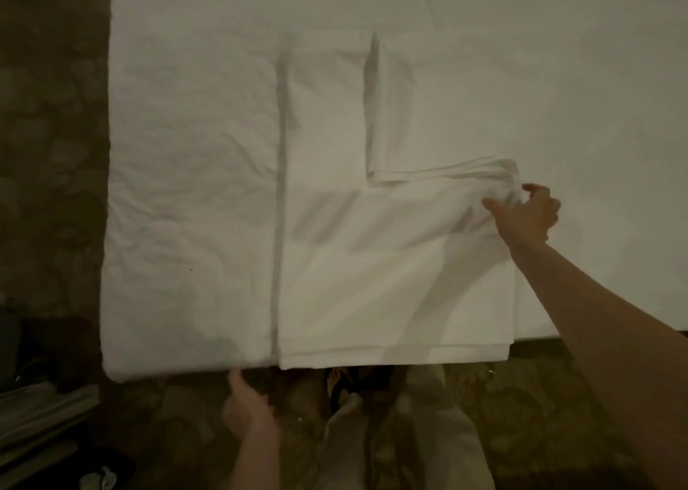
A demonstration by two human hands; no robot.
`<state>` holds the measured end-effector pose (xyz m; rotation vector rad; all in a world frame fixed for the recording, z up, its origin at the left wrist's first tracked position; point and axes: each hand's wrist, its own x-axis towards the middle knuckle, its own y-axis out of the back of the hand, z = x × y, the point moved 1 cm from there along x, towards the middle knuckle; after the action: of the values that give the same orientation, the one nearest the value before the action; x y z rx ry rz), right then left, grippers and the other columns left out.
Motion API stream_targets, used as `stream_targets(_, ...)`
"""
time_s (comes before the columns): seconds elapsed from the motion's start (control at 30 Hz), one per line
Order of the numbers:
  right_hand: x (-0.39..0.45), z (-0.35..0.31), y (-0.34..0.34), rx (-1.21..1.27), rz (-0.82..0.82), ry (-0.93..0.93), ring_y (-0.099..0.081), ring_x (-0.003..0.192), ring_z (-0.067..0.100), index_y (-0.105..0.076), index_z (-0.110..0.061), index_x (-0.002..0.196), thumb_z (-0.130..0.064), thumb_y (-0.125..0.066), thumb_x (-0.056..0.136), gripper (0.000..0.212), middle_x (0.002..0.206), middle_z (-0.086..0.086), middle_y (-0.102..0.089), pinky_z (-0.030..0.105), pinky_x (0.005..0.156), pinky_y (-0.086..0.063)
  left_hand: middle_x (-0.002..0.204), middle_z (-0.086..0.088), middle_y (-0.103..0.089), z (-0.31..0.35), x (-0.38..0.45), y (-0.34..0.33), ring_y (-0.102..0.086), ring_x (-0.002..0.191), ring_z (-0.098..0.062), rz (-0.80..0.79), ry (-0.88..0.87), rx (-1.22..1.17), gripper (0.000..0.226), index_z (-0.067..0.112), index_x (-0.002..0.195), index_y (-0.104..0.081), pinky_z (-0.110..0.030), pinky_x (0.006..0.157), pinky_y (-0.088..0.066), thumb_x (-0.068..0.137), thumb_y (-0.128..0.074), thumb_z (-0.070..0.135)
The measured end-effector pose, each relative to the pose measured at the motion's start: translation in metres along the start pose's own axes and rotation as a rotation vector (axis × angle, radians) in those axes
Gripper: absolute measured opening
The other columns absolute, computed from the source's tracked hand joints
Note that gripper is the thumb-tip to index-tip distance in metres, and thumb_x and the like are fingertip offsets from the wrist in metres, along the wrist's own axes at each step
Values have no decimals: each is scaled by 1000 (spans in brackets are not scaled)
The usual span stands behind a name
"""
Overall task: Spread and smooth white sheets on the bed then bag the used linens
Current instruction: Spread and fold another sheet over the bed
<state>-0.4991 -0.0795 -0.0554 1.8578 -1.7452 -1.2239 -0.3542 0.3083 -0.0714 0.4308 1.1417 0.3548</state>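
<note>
Bed (193,176), covered in white and lying beyond both sets of fingers, with patterned carpet (52,124) along its left side and near edge. On it rests the folded sheet (372,266), still several layers thick; its near hem lies at the mattress edge, just above the left fingertips, and its right margin runs under the right palm. A narrower folded panel (439,109) sits on top, its stacked near edges ending at the right fingers.

Right hand (526,212): thumb and fingers curled together, pinching the bunched corner of the upper layers, which wrinkle toward the grip. Left hand (247,407): below the bed edge over the carpet; it appears to hold nothing and to stand clear of the sheet, but blur hides how far its fingers are curled.

Judgement: unfolding has barely begun. With only one corner pinched and the left hand off the cloth, a pull to the right could drag the whole stack sideways or off the near edge rather than peel one layer. Several layers caught in the pinch could open it askew.
</note>
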Motion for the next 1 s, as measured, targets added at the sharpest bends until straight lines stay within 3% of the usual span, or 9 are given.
stream_targets(0.07,7,-26,-8,1,18,214,-49,116,25,-52,-9,124,-25,-76,79,54,130,13,-47,38,95,-43,83,-12,-56,24,-5,-10,-49,67,-23,122,-269,-1,39,-1,100,-60,-31,59,-39,95,-53,37)
stream_targets(0.13,11,-50,-22,114,-177,232,-62,84,17,-63,-3,106,-23,-74,82,33,101,10,-65,26,78,-49,75,-5,-56,53,-23,-45,-52,70,-20,-31,-515,3,21,6,87,-58,-32,64,-43,98,-52,23)
stream_targets(0.2,5,-63,-41,266,-521,-36,-65,61,12,-65,-2,88,-33,-69,87,31,73,5,-70,24,63,-52,79,-3,-61,80,-50,-96,-61,69,-14,-267,-570,-33,14,13,85,-59,-29,66,-49,98,-52,14)
stream_targets(0.27,-1,-71,-58,429,-798,-398,-68,69,19,-59,-1,93,-44,-63,89,43,85,12,-70,27,68,-54,85,-4,-64,100,-78,-154,-66,70,-9,-492,-525,-1,9,12,93,-60,-25,68,-50,98,-53,12)
stream_targets(0.5,22,-100,-94,1130,-583,-627,-64,103,28,-59,1,121,-17,-67,89,37,122,17,-64,40,87,-54,101,0,-67,137,-141,-289,-65,89,-15,-844,-388,263,28,12,109,-63,-27,72,-53,99,-51,36)
stream_targets(0.67,87,-143,-74,1216,-549,-527,-69,86,22,-64,-4,112,-16,-56,96,22,101,12,-71,35,82,-57,104,-3,-68,168,-149,-320,-66,76,-14,-822,-510,330,29,10,116,-60,-27,70,-49,101,-46,31)
stream_targets(0.77,122,-154,-61,1300,-495,-567,-70,70,23,-61,-7,98,-15,-29,103,34,87,11,-69,30,76,-57,112,-13,-67,200,-136,-335,-63,71,-6,-678,-855,462,28,4,123,-58,-18,63,-46,98,-54,16)
stream_targets(0.9,144,-151,-63,1244,-563,-510,-70,87,24,-61,-6,101,-43,-15,102,59,95,10,-73,32,84,-53,126,-20,-59,264,-118,-355,-56,113,-32,-334,-1486,795,40,0,128,-55,-31,97,-38,91,-63,13)
stream_targets(1.0,169,-151,-51,1103,-495,-382,-66,86,20,-62,-11,99,-61,-27,95,62,96,5,-69,29,77,-50,142,-13,-43,308,-123,-376,-34,133,-33,-254,-1610,972,55,12,140,-44,-38,104,-32,90,-64,26)
